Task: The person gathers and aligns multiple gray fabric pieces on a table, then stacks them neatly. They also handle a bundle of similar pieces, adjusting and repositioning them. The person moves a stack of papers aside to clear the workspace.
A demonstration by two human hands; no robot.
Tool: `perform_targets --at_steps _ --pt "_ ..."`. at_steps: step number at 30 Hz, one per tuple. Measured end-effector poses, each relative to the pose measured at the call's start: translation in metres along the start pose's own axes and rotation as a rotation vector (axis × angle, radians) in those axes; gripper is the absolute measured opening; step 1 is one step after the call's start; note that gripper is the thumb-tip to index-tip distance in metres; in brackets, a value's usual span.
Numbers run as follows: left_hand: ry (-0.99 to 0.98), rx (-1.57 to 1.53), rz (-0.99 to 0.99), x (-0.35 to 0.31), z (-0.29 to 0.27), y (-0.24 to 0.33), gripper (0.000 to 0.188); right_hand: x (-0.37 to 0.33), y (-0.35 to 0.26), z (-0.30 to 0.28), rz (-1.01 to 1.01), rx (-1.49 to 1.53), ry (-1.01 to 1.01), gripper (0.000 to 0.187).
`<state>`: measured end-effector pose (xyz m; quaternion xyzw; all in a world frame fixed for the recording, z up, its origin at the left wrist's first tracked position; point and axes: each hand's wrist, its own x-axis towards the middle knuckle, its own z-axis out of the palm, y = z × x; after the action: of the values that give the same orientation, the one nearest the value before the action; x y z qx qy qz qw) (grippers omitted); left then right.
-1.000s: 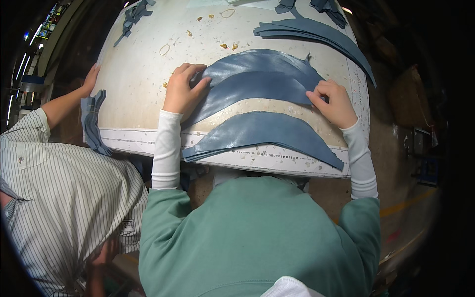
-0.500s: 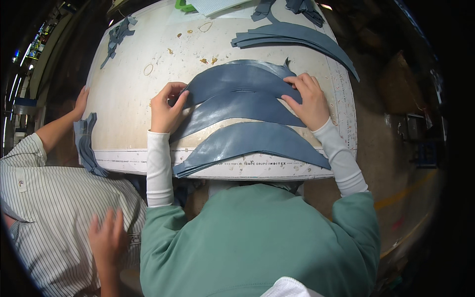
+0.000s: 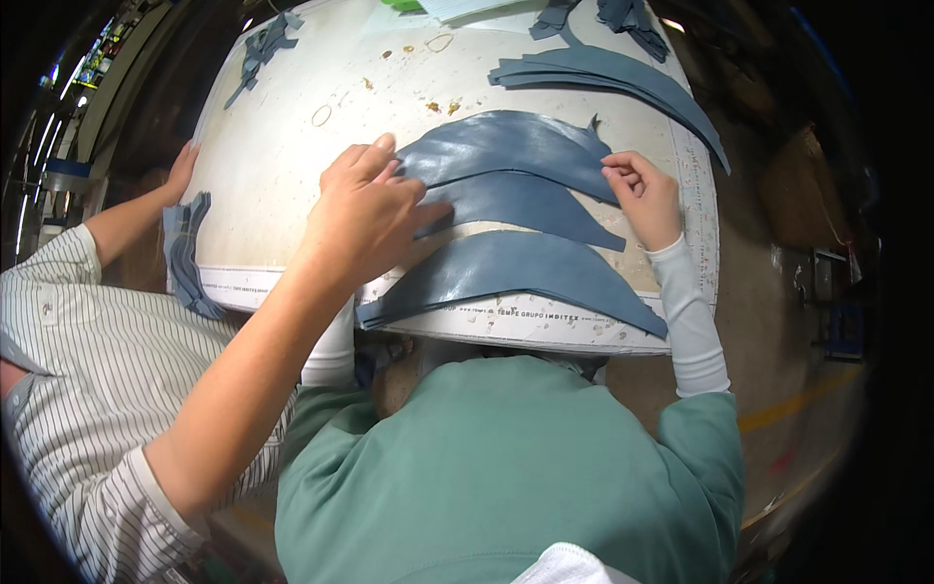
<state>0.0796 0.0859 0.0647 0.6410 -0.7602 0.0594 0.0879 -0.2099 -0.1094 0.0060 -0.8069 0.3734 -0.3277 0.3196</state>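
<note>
Curved, crescent-shaped blue pieces of leather-like sheet lie in overlapping rows before me. At the right end of the top piece (image 3: 506, 146), my right hand (image 3: 644, 198) pinches the edge between thumb and fingers. Below it are a middle piece (image 3: 520, 204) and a near stack of pieces (image 3: 506, 268), which neither hand touches. My left hand is hidden behind a co-worker's hand (image 3: 365, 209) and forearm; only my white left sleeve (image 3: 331, 348) shows. The co-worker's fingers are at the left ends of the top and middle pieces.
The white table (image 3: 292, 185) carries a fanned stack of blue strips (image 3: 613, 80) at far right, with smaller blue bundles (image 3: 261, 56) at far left. A tied blue bundle (image 3: 183, 255) hangs at the left edge. The striped-shirted co-worker (image 3: 117, 389) stands close on my left.
The co-worker's hand has come up from the lower left and now covers my left hand. My right hand's fingers have closed together at the top piece's end. The view has shifted slightly.
</note>
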Motion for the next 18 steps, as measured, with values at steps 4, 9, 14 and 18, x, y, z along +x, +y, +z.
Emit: perform_targets --at_steps 4,9,14,18 --pt "-0.096 -0.005 0.034 0.005 0.011 -0.006 0.029 -0.002 0.0 -0.002 -0.023 -0.063 -0.021 0.012" --pt "0.056 -0.897 -0.429 -0.006 0.045 -0.029 0.029 -0.003 -0.004 -0.002 -0.074 -0.089 -0.003 0.011" --pt "0.227 -0.964 -0.568 -0.011 0.057 -0.037 0.027 -0.01 -0.011 -0.01 -0.069 -0.036 -0.001 0.01" --pt "0.167 -0.956 -0.588 -0.03 0.049 -0.033 0.019 -0.029 -0.014 -0.015 0.043 0.005 -0.158 0.011"
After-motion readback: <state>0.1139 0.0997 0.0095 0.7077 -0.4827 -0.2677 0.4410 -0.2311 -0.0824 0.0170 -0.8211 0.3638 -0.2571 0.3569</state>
